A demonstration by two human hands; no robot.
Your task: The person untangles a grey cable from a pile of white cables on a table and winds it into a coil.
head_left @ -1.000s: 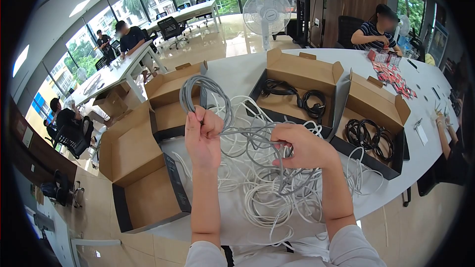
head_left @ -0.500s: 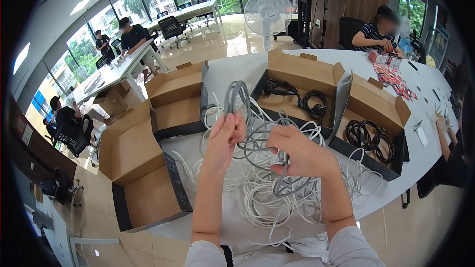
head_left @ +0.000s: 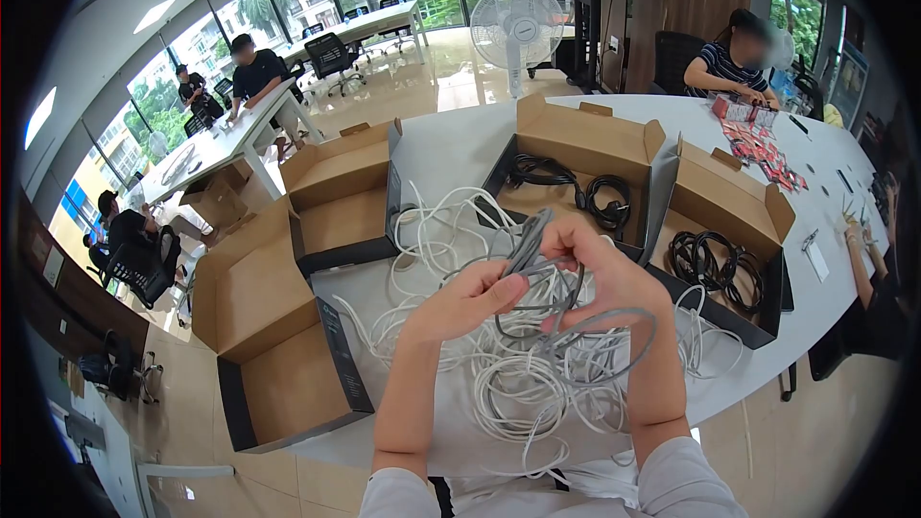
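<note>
My left hand [head_left: 470, 299] is closed on a bundle of grey cable [head_left: 526, 245], looped in several turns. Close beside it, my right hand [head_left: 609, 273] has its fingers curled round the same cable, and a loose grey loop hangs over its wrist. Below both hands lies a tangled pile of white cables [head_left: 518, 393] on the white table [head_left: 436, 134]. Black cables [head_left: 604, 201] lie in the open box [head_left: 576, 134] behind my right hand. More black cables [head_left: 715, 264] fill part of the open box [head_left: 715, 197] to the right.
Two open cardboard boxes, one at the back left [head_left: 345, 201] and one at the front left [head_left: 288, 364], show bare insides. A person [head_left: 734, 67] sits at the far right by red packets [head_left: 763, 149]. Another person's hands [head_left: 859, 235] are at the right edge. A fan [head_left: 518, 29] stands behind.
My left hand has moved right and down with the grey bundle, close to my right hand. My right hand has risen slightly, and a grey loop now crosses its wrist.
</note>
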